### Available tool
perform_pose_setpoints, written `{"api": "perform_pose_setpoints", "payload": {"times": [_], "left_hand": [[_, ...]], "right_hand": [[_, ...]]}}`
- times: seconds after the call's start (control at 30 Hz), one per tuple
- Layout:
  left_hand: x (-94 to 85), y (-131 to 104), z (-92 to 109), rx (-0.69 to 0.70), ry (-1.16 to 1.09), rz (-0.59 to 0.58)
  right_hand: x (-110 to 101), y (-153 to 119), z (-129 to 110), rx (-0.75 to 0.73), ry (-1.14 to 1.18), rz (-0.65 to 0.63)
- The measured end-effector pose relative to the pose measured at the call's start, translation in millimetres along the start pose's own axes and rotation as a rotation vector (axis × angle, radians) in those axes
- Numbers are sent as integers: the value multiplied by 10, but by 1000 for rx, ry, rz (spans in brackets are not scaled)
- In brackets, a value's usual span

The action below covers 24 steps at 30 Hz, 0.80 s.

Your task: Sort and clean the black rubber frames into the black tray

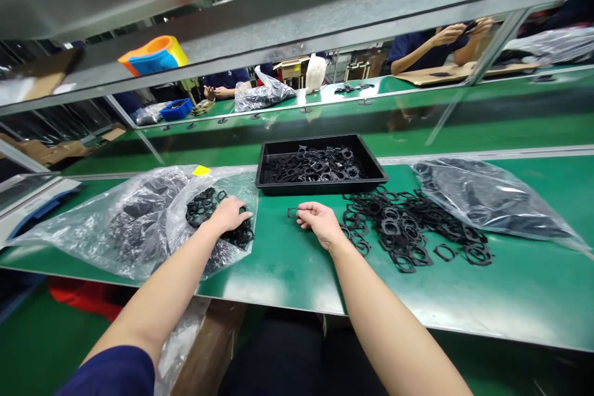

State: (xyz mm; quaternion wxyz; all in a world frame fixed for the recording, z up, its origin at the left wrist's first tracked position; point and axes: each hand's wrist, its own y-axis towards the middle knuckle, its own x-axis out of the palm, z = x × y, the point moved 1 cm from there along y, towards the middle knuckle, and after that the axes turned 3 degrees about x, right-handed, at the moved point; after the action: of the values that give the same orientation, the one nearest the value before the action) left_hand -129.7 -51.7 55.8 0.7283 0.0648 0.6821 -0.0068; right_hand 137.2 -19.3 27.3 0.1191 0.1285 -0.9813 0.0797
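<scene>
My left hand (228,214) lies over black plastic ring-shaped parts (204,205) in the mouth of a clear plastic bag (143,216). Its thumb and forefinger are apart; the other fingertips are partly hidden, and I see nothing gripped. To its right, my right hand (320,223) pinches one small black plastic ring (291,213) between thumb and fingers, just above the green table (288,272). Beyond both hands, a black tray (320,185) holds many similar rings. A loose pile of black rings (394,223) spreads on the table beside my right hand.
A second filled plastic bag (487,198) lies at the right. Overhead runs a metal shelf (278,31) carrying an orange, yellow and blue object (155,57). Across the bench, co-workers' hands (452,35) handle parts near a blue bin (176,109) and a wrapped bag (264,96).
</scene>
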Motion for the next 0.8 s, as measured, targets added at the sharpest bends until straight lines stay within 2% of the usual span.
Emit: {"api": "perform_pose_setpoints", "payload": {"times": [0.1,0.17,0.3,0.4,0.47,0.53,0.67,0.8], "left_hand": [[14,16,-8,-26,-25,-5],[20,25,-9,-70,-46,34],[-1,40,31,-116,-89,129],[-65,66,141,-120,-177,272],[-105,101,280,-168,-356,381],[-110,154,476,-232,-631,412],[18,274,942,-229,-1082,321],[265,326,1220,-155,-1304,284]], "right_hand": [[1,3,0,-3,-18,-13],[-1,6,3,-4,-17,-16],[-10,15,12,-8,-13,-13],[-15,27,17,-23,-7,-4],[-18,38,19,-32,-3,8],[-20,51,22,-36,4,17],[-27,67,33,-31,26,13],[-37,70,45,-24,61,6]]}}
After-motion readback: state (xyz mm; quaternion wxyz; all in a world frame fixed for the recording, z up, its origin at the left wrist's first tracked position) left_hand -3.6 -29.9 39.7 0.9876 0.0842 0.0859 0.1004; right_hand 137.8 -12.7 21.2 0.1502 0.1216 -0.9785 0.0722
